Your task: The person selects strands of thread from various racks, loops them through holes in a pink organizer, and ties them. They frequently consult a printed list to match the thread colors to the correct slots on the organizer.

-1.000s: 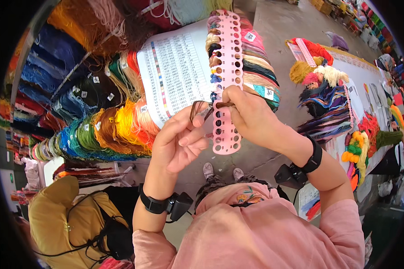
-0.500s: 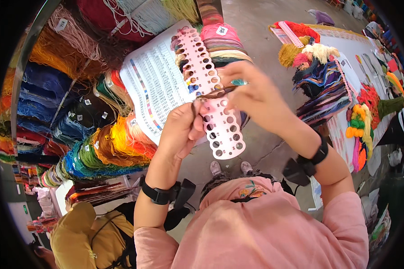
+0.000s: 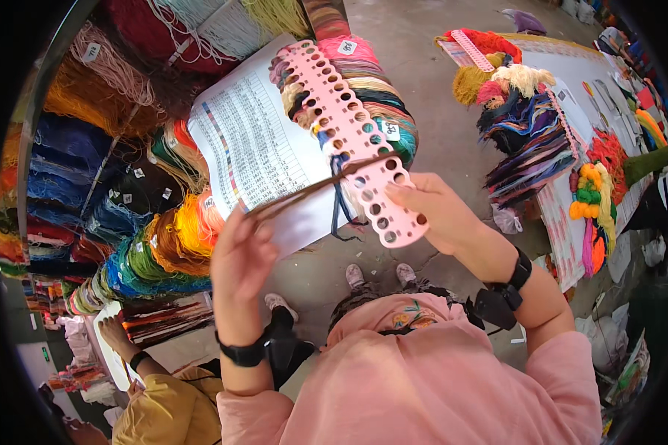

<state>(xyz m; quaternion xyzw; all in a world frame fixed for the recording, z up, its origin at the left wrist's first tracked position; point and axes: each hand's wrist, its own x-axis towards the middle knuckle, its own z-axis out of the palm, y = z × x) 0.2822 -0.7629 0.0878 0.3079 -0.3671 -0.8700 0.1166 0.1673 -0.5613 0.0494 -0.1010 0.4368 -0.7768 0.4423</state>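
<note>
A pink thread-sorting card (image 3: pixel 346 132) with round holes down both edges lies slanted in front of me. My right hand (image 3: pixel 453 219) grips its lower end, thumb on top. A brown thread strand (image 3: pixel 297 196) crosses the card and runs taut to the left. My left hand (image 3: pixel 241 259) has the strand's end closed between its fingers. Dark blue thread (image 3: pixel 337 208) hangs from the card's left edge, and several other coloured threads are looped in holes farther up. Under the card is a white printed sheet (image 3: pixel 237 133).
Rolls of coloured yarn (image 3: pixel 178 233) and shelved skeins (image 3: pixel 74 156) fill the left side. Across the aisle to the right, a table (image 3: pixel 564 222) carries yarn bundles and another pink card (image 3: pixel 473 50). A person in a yellow top (image 3: pixel 167 408) works at lower left.
My left hand has moved left, drawing out the brown strand. My right hand has come down from the strand to the card's lower end, which has swung right.
</note>
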